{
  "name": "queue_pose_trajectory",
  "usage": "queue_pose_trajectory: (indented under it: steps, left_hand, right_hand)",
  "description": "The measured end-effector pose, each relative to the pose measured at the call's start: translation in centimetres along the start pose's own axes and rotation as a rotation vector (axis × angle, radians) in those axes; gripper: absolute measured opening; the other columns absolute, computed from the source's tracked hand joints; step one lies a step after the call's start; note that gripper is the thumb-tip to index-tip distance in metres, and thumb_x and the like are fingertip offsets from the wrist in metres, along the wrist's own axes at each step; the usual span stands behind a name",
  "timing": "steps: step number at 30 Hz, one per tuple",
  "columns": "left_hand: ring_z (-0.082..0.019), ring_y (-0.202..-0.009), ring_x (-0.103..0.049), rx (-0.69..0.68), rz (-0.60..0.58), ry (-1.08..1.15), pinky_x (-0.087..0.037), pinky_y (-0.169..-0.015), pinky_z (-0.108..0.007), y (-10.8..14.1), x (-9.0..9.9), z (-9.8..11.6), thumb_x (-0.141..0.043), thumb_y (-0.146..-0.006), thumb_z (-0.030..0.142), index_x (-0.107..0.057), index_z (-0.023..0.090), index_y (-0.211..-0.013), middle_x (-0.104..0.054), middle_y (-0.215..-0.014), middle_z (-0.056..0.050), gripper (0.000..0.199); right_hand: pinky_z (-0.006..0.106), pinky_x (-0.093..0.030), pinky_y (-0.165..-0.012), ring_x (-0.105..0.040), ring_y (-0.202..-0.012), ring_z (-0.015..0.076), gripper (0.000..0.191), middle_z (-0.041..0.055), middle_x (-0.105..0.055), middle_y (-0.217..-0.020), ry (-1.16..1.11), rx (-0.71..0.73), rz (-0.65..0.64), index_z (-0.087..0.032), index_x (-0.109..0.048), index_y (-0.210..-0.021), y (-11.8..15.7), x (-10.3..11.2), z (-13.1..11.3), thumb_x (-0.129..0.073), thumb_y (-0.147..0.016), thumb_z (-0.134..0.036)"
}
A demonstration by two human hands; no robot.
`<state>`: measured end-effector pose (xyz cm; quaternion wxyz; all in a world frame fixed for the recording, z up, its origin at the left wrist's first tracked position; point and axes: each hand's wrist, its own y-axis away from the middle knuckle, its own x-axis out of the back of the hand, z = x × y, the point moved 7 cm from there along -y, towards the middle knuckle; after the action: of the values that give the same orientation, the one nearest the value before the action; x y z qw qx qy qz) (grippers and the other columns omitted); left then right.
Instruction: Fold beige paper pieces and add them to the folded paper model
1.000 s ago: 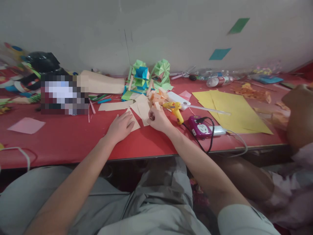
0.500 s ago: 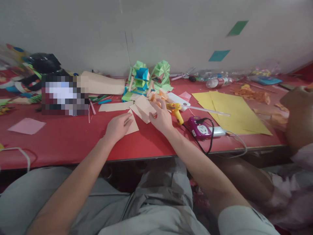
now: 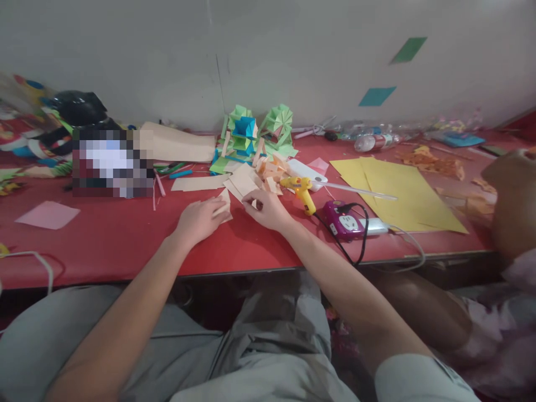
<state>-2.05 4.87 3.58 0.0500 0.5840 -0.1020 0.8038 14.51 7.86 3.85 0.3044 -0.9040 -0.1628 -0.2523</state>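
Observation:
My left hand (image 3: 200,222) rests on the red tabletop, its fingers and thumb closed on a small beige paper piece (image 3: 226,196). The paper looks folded, with one part raised to a point; the fingers cover much of it. To its right, my right hand (image 3: 268,211) has its fingers curled together in a pinch, and whatever may be between them is too small to make out. Just beyond its fingertips lie flat beige paper pieces (image 3: 240,180). A yellow glue gun (image 3: 302,192) lies right of my right hand, a clear glue stick (image 3: 360,190) extending from it.
Behind stand green folded-paper shapes (image 3: 280,120) and a blue one (image 3: 244,128). A pile of peach paper pieces (image 3: 272,167) lies near the glue gun. At right are a purple power socket (image 3: 344,219), yellow sheets (image 3: 402,192) and another person's arm (image 3: 513,201). Pink paper (image 3: 48,215) lies left.
My right hand has moved from the peach paper pile down and left, nearer my left hand, its fingers now curled. The beige paper under my left hand now looks folded up.

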Motion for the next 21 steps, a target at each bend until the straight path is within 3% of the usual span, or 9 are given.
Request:
queue_pose_trajectory:
  steps: [3,6,10,14,21]
  left_hand:
    - [-0.031,-0.121,-0.061,0.028,0.093,0.151,-0.05,-0.099,-0.041,0.0,1.1,-0.1,-0.051,-0.094,0.044,-0.068,0.025,-0.124,-0.067,-0.131,-0.006,0.039]
    - [-0.027,-0.126,-0.058,-0.051,0.196,0.29,-0.047,-0.104,-0.039,0.2,2.4,1.1,-0.049,-0.095,0.043,-0.063,0.025,-0.132,-0.063,-0.136,-0.006,0.043]
    - [-0.026,-0.131,-0.053,-0.185,0.169,0.334,-0.042,-0.11,-0.041,0.6,2.8,3.4,-0.049,-0.096,0.045,-0.058,0.029,-0.138,-0.057,-0.143,-0.004,0.045]
    - [-0.028,-0.133,-0.051,-0.173,0.138,0.346,-0.04,-0.111,-0.046,0.6,2.7,3.6,-0.045,-0.097,0.051,-0.06,0.03,-0.136,-0.055,-0.145,-0.005,0.047]
    - [-0.027,-0.135,-0.049,-0.141,0.088,0.263,-0.041,-0.111,-0.043,0.9,2.9,3.4,-0.044,-0.097,0.05,-0.06,0.034,-0.135,-0.048,-0.151,-0.001,0.044]
  right_hand:
    - [0.025,-0.041,-0.059,-0.051,-0.06,0.0106,0.015,0.0027,-0.066,-0.075,-0.078,-0.051,-0.017,-0.016,-0.066,-0.081,-0.1,0.0,0.0,-0.058,-0.085,-0.027]
    - [0.024,-0.038,-0.052,-0.05,-0.055,0.0101,0.04,0.0011,-0.06,-0.066,-0.268,-0.173,-0.086,-0.016,-0.065,-0.078,-0.2,-0.7,0.4,-0.053,-0.092,-0.051]
    - [0.023,-0.041,-0.045,-0.054,-0.053,0.0112,0.056,0.0003,-0.058,-0.065,-0.633,-0.378,-0.178,-0.018,-0.061,-0.081,-0.1,-1.9,0.8,-0.048,-0.086,-0.072]
    - [0.022,-0.048,-0.052,-0.055,-0.056,0.0101,0.046,-0.0023,-0.057,-0.064,-0.775,-0.427,-0.148,-0.019,-0.062,-0.08,-0.2,-1.7,0.8,-0.067,-0.077,-0.064]
    - [0.019,-0.045,-0.05,-0.06,-0.057,0.0096,0.03,-0.0016,-0.062,-0.062,-0.903,-0.475,-0.16,-0.017,-0.065,-0.077,0.0,-2.0,1.1,-0.075,-0.073,-0.045]
